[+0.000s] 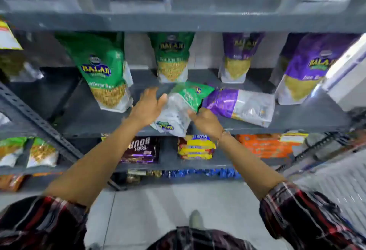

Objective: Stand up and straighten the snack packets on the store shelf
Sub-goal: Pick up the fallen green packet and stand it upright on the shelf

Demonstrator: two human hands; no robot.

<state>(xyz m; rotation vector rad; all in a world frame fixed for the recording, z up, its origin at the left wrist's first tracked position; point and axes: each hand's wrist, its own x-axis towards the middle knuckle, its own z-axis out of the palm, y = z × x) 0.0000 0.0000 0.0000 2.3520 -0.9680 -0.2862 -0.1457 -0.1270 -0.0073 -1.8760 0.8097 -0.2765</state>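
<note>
At frame centre, a green packet lies tipped on the middle shelf, overhanging its front edge, beside a fallen purple packet. I judge it light, crinkly and slippery, best gripped at its side seams. My right hand pinches its lower right edge. My left hand is spread open at its left side; contact is blurred. Both forearms reach forward and converge.
</note>
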